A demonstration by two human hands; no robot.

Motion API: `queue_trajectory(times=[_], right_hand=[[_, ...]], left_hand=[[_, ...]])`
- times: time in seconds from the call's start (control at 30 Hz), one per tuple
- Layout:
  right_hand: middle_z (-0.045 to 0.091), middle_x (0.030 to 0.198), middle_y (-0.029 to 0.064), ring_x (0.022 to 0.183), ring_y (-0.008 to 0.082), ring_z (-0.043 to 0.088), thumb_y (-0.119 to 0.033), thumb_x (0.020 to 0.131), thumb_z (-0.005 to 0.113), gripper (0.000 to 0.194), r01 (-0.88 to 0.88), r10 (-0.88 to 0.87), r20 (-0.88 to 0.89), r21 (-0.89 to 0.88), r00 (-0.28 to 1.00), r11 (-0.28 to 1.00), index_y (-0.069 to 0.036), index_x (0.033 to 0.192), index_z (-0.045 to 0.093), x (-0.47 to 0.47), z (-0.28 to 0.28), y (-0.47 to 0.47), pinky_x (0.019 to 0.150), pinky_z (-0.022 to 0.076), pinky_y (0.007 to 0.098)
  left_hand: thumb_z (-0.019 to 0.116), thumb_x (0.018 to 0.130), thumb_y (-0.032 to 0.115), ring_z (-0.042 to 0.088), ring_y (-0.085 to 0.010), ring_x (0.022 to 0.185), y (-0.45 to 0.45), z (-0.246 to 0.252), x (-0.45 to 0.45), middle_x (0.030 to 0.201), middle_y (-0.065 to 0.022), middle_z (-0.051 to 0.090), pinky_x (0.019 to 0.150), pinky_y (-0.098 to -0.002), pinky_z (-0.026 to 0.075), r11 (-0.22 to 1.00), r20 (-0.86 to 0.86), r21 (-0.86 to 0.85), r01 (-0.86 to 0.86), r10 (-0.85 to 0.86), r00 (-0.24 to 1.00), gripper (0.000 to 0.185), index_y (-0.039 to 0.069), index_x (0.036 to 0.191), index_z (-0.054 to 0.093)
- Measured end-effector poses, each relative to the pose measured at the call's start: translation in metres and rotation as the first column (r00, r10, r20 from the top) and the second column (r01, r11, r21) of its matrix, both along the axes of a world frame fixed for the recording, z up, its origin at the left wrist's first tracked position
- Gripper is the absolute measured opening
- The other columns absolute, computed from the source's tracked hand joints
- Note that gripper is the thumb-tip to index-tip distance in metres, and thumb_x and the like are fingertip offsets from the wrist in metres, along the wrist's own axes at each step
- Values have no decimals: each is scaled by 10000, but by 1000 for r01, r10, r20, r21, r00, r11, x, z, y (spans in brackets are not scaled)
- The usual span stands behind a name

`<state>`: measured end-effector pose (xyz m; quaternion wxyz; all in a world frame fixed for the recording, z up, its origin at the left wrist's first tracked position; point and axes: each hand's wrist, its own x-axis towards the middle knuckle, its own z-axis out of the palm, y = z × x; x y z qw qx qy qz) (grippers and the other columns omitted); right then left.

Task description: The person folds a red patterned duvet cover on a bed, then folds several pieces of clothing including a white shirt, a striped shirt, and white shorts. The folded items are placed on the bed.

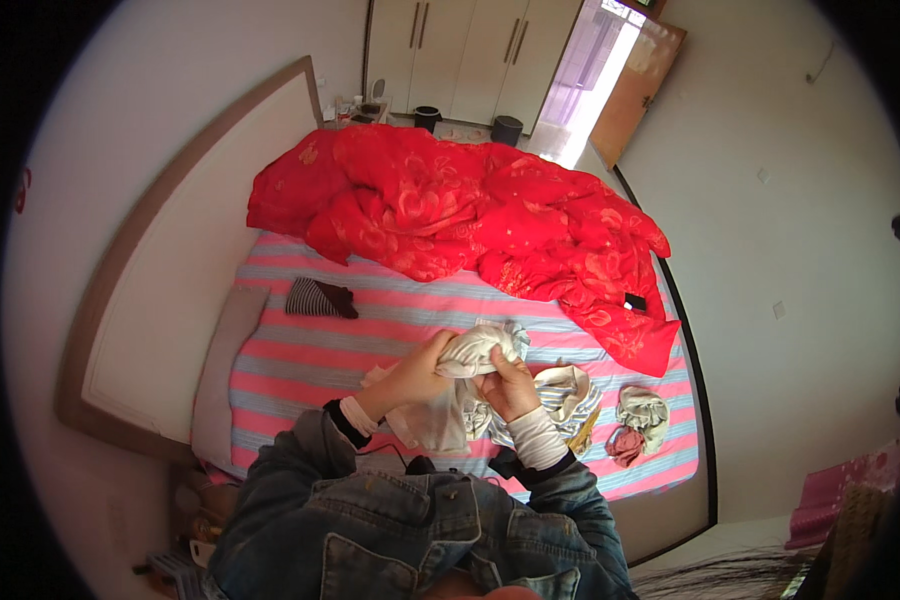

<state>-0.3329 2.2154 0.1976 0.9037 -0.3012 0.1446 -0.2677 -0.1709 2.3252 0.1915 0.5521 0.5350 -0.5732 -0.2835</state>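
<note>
Between my two hands is a bunched white cloth (474, 352), held above the bed. My left hand (424, 372) grips it from the left side, its fingers partly hidden behind the folds. My right hand (511, 381) pinches its right end with the thumb on top. Below hangs or lies a pale, thin fabric (433, 418); whether it joins the held cloth I cannot tell. Right of my right hand lies a heap of striped clothing (570, 397). Farther right are a crumpled greyish-white garment (645, 412) and a small dusty-red cloth (625, 447).
The bed has a pink and grey striped sheet (300, 337). A red patterned quilt (450, 202) is heaped across its far side, with a small black object (634, 301) on it. A striped dark garment (319, 298) lies near the pillow (229, 360). The headboard (187, 247) stands left.
</note>
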Motion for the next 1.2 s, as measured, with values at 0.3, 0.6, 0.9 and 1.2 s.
queue_trajectory(times=[0.3,0.6,0.9,1.2], right_hand=[[477,1385,133,1280,296,462,-413,995,412,562,-243,227,241,39,944,969,-62,1426,330,-23,31,-3,1065,375,455],[565,1261,83,1139,222,567,-225,988,507,423,-169,169,0,-70,986,983,-58,1363,407,0,35,10,962,470,394],[668,1062,81,963,204,640,-245,985,511,261,323,-391,-214,-291,895,900,-39,1112,610,-17,70,-36,851,518,354],[529,1288,174,1220,281,462,-273,822,681,548,-102,-181,-120,-989,976,106,-52,1295,514,-29,116,-37,1019,380,377]], left_hand=[[609,823,-15,584,-153,1000,6,-44,52,1067,-59,607,882,-292,464,954,-269,122,-273,297,916,380,24,1195,539],[508,939,175,572,-214,1110,10,-6,19,1225,-109,588,938,-372,458,906,-884,79,416,-129,449,398,12,1302,494],[556,918,146,630,-194,988,9,62,61,1057,-71,641,819,-345,516,970,-862,-81,-229,47,505,262,12,1143,568],[516,953,186,635,-228,978,20,135,105,1081,-95,638,868,-378,502,872,-783,-403,-279,-170,598,254,19,1134,577]])
